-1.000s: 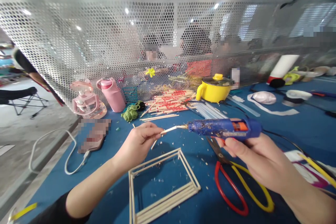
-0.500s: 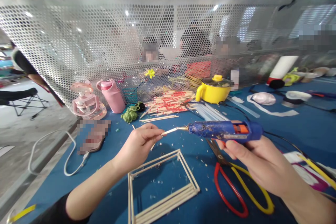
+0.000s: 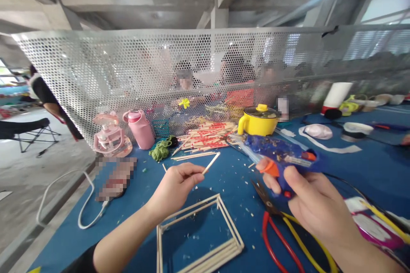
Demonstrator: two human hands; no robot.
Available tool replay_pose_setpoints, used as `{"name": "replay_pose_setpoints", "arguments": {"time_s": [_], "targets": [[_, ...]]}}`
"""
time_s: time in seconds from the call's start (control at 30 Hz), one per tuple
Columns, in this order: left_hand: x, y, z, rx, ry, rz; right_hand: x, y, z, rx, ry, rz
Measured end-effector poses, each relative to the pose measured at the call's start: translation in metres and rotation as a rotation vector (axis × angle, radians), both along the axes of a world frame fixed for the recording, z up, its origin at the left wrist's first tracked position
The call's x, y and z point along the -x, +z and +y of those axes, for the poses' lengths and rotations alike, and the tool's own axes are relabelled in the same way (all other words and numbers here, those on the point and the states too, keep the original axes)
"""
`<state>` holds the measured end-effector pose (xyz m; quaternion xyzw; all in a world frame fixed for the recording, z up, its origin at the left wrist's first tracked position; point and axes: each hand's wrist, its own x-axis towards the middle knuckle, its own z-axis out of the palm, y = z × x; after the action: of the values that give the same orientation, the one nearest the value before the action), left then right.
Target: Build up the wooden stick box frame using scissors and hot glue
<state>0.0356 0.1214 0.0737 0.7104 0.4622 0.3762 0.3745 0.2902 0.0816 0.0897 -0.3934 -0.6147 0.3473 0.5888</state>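
Between thumb and fingers, my left hand (image 3: pixel 176 185) pinches a thin wooden stick (image 3: pixel 212 163) that tilts up to the right. My right hand (image 3: pixel 317 198) grips a blue glue gun (image 3: pixel 278 153), with a finger at its orange trigger; its nozzle points left, apart from the stick. Below the hands, a rectangular frame of glued sticks (image 3: pixel 229 222) lies on the blue table (image 3: pixel 105 239), with several sticks side by side along its near edge. Scissors (image 3: pixel 269 217) with red and yellow handles lie under my right hand.
Behind are a pile of sticks (image 3: pixel 208 136), green yarn (image 3: pixel 160 149), a pink bottle (image 3: pixel 142 130) and a yellow pot (image 3: pixel 259 121). A phone (image 3: pixel 117 179) with a white cable lies left. A perforated screen (image 3: pixel 134 64) stands across the back, with people behind it.
The glue gun's nozzle has left the stick's tip and swung up and away. The stick in my left hand now tilts more steeply. The view has tipped upward.
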Motion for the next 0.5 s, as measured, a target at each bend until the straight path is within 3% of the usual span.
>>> {"name": "replay_pose_setpoints", "arguments": {"time_s": [0.17,0.33,0.5], "targets": [[-0.005,0.008,0.004,0.242,0.072,-0.337,-0.003,-0.005,0.005,0.071,0.075,0.171],[-0.008,0.027,0.016,0.474,0.092,-0.788,-0.002,-0.019,-0.009,0.068,0.010,-0.009],[-0.012,0.040,0.024,0.544,0.144,-0.967,-0.001,-0.039,-0.028,-0.133,-0.162,-0.192]]}}
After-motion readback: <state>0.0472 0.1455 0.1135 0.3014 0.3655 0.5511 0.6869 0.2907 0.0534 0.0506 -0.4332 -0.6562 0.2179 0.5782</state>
